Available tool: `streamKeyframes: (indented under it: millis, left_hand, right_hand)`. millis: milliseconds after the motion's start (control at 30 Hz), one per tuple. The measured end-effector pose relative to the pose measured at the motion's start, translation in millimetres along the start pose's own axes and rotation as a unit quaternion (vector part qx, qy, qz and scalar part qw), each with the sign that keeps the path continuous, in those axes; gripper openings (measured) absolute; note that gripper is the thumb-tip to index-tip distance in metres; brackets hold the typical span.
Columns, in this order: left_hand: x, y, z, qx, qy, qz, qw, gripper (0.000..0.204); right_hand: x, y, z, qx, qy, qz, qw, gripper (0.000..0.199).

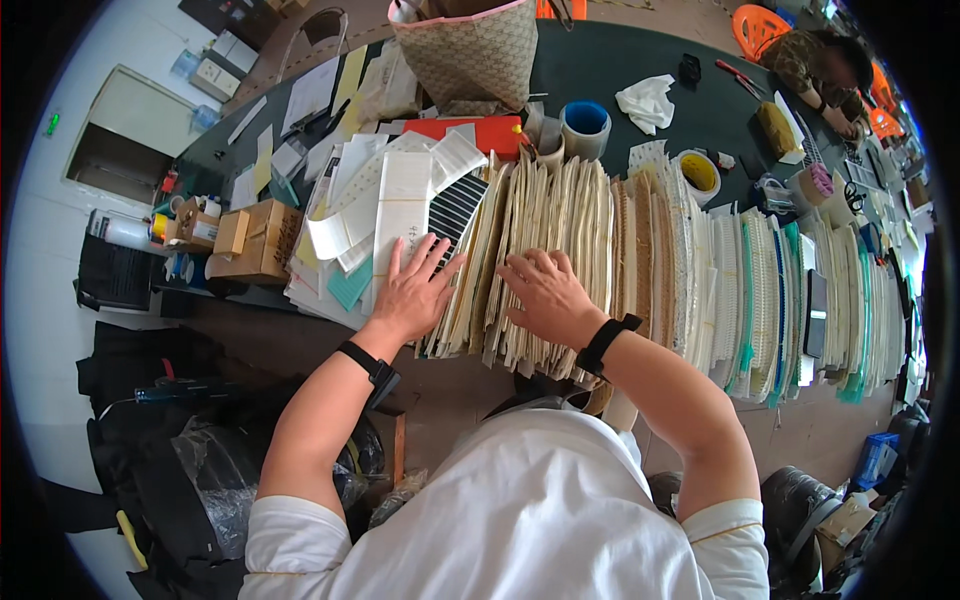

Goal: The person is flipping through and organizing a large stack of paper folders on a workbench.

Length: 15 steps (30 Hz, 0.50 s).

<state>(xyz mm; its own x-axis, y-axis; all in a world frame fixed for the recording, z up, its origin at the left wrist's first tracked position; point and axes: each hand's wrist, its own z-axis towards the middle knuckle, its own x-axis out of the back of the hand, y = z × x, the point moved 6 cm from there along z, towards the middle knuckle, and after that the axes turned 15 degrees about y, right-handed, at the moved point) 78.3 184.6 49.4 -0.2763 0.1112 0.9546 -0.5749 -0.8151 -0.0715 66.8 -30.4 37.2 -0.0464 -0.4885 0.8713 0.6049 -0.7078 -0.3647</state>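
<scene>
A long row of upright, tightly packed paper sheets and folders (560,205) runs along the near edge of the dark green table. My right hand (552,297) rests on the top edges of the cream-coloured sheets, fingers bent and apart, gripping nothing. To its left, my left hand (412,297) lies spread over the leftmost sheets of the row and the lower end of a long white card (403,195). Beside that card, a black-and-white striped sheet (458,212) shows just above the left fingers. A teal piece (350,285) sticks out under the loose papers.
A patterned tote bag (468,55) stands behind the papers, near a red folder (490,132). Tape rolls, one blue-lined (585,128) and one yellow-lined (699,177), sit beyond the row. Cardboard boxes (262,240) are at left. Another person (818,70) sits at the far right.
</scene>
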Motion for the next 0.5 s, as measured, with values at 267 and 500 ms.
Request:
streamKeyframes:
  millis: [267, 500]
  left_hand:
    - [-6, -1, 0, -0.017, 0.017, 0.001, 1.000, 0.053]
    - [-3, -4, -1, 0.004, 0.012, -0.022, 1.000, 0.055]
  right_hand:
    - [-23, -39, 11, 0.120, 0.011, 0.003, 0.993, 0.073]
    - [-27, -31, -8, 0.101, 0.012, 0.025, 0.995, 0.076]
